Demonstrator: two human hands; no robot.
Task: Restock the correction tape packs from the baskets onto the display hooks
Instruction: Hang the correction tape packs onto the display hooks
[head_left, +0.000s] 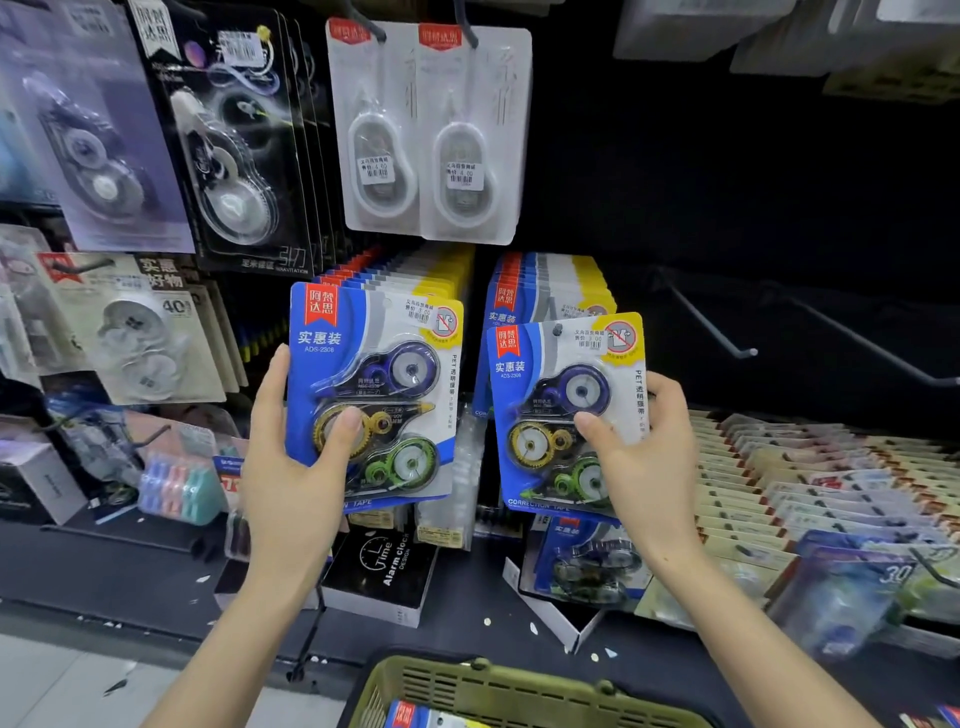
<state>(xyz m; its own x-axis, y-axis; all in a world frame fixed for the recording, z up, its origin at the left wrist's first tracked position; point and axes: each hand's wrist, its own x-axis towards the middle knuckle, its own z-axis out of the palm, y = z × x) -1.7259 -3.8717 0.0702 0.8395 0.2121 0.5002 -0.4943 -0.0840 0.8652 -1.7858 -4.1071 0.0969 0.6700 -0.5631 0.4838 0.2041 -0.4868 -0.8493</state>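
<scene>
Blue-carded, the left pack (374, 395) is being gripped by the left hand (296, 483), thumb pressing on its blister and fingers curling behind its left edge. The right hand (644, 467) is pinching the right pack (566, 410) likewise, thumb in front. Both are being held upright before two rows (410, 275) of matching hung packs. Near, below, a green basket (519, 680) is holding another pack (410, 716). Two bare hooks (714, 327) are jutting out at right.
</scene>
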